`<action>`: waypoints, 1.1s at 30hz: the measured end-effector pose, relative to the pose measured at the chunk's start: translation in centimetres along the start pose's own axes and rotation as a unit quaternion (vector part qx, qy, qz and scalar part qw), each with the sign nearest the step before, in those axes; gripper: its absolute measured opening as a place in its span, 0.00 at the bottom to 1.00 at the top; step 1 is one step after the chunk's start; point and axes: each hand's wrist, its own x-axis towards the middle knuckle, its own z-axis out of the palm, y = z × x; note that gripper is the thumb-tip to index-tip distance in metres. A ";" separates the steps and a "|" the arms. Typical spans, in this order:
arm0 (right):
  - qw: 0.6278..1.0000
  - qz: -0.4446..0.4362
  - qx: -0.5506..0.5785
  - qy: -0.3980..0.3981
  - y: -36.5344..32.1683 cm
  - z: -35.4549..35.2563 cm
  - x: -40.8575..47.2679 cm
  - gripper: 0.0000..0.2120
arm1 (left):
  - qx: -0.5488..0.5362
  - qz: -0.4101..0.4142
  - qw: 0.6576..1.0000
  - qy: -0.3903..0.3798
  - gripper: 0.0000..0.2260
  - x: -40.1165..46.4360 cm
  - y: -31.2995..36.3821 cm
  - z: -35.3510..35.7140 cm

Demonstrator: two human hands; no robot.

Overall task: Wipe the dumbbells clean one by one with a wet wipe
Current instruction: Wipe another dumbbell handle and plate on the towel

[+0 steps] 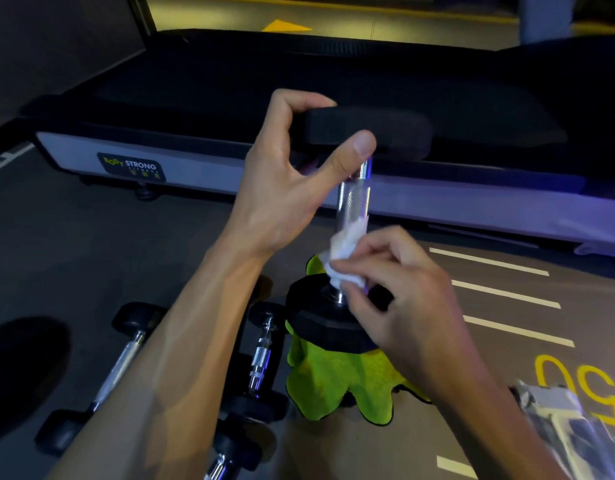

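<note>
Yellow and white lettering reading "BODY STRONG" is seen on a dark label at the near left corner of a treadmill, with smaller characters beneath that cannot be read. A large yellow "50" is painted on the grey floor, beside white stripes.

A dumbbell is stood upright on a lime-green cloth on the floor. Its upper black head is gripped by the left hand, fingers curled over the far edge and thumb on the near side. A crumpled white wet wipe is pinched by the right hand against the lower chrome handle.

Other dumbbells are laid at the lower left, partly hidden by the left forearm. A crinkled packet at the lower right edge is blurred and cut off.
</note>
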 end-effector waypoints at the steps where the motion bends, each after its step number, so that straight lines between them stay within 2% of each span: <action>1: 1.000 0.005 -0.001 -0.016 0.2 -0.1 -0.3 0.10 | -0.010 -0.005 1.000 0.002 0.18 0.1 0.0 0.0; 3: 1.000 -0.017 -0.006 -0.015 0.1 -0.4 0.6 0.08 | -0.032 -0.013 0.999 0.006 0.12 0.1 -0.1 0.0; 7: 0.988 -0.033 -0.020 0.151 -0.3 -0.2 4.5 0.07 | -0.033 -0.023 0.999 0.002 0.09 0.3 -0.1 0.0; 9: 0.981 -0.017 -0.019 0.193 -0.3 0.8 4.4 0.09 | -0.032 -0.026 0.999 -0.001 0.08 0.3 -0.2 -0.1; 14: 0.994 -0.020 -0.041 0.100 0.3 1.3 1.1 0.13 | -0.025 -0.028 0.999 0.004 0.09 0.6 -0.2 -0.1; 19: 0.983 -0.026 -0.059 0.174 0.1 0.4 4.5 0.12 | -0.022 -0.018 1.000 -0.005 0.08 0.8 -0.2 0.5; 20: 0.983 -0.021 -0.066 0.170 0.1 0.6 4.2 0.12 | -0.020 -0.019 1.000 -0.004 0.08 0.8 -0.2 0.4; 24: 0.992 -0.012 -0.081 0.094 0.7 0.8 0.8 0.16 | -0.020 -0.023 1.000 0.008 0.09 0.9 -0.5 0.1; 33: 0.993 -0.063 -0.097 0.016 0.4 -0.6 2.2 0.21 | -0.025 0.001 1.000 -0.009 0.07 0.8 -0.5 0.4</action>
